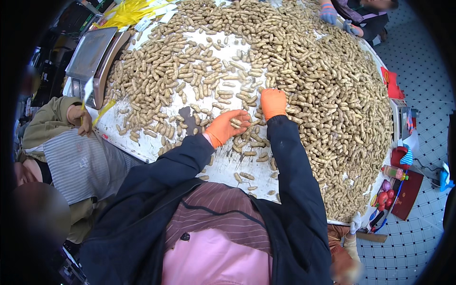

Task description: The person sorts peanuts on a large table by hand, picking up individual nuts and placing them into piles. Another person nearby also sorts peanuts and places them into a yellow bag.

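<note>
A white table [224, 160] bears a great many unshelled peanuts. My left hand [228, 127], in an orange glove, is palm up with its fingers curled around a few peanuts [236, 123]. To its right my right hand [273, 102], also orange-gloved, reaches to the left edge of the large peanut heap [331, 92]; its fingers are bent down and their tips are hidden, so its grip cannot be made out. A looser spread of peanuts [153, 78] lies to the left, and scattered ones lie between my hands and my body.
A weighing scale [91, 53] and yellow ties [124, 12] lie on the left. A person in a striped apron [82, 160] sits there; other people's gloved hands [328, 13] are at the far edge and lower right. A second scale [405, 123] and a bottle [394, 172] stand right.
</note>
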A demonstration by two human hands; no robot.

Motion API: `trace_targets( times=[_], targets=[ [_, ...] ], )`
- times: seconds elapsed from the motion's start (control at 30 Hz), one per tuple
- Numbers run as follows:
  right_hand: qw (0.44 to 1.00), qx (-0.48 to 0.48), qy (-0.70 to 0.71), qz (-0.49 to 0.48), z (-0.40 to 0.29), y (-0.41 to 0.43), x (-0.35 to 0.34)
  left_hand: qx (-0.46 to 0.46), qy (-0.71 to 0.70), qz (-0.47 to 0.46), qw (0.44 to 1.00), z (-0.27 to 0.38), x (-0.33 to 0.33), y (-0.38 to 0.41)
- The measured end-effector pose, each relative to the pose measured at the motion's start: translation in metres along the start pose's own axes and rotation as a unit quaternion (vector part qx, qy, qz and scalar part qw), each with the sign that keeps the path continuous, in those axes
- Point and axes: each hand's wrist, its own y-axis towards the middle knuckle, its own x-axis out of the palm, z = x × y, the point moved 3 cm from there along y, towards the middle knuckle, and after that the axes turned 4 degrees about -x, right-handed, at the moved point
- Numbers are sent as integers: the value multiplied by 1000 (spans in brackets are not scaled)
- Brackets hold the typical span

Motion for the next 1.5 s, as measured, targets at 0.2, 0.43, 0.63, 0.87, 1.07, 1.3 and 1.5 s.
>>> trace_targets(
  times=[0.2,0.43,0.63,0.87,1.07,1.3,1.5],
  targets=[
    [988,70,135,31,6,-8,-28,58,-43,2,997,14,3,-6],
    [906,19,409,101,-10,18,-82,74,-153,23,985,28,-15,5],
    [976,97,187,-55,-3,73,11,-4,-185,-21,983,22,-21,8],
    [865,135,479,-57,-14,51,-26,71,-116,8,991,34,-29,-7],
    [892,-6,452,-23,-47,72,-49,36,-241,3,970,30,-35,-10],
    [983,-47,161,-74,-77,104,-7,-2,-257,77,963,30,-41,-28],
    [981,-42,186,-41,-72,63,-13,56,-120,118,984,32,-50,-32]
  ],
)
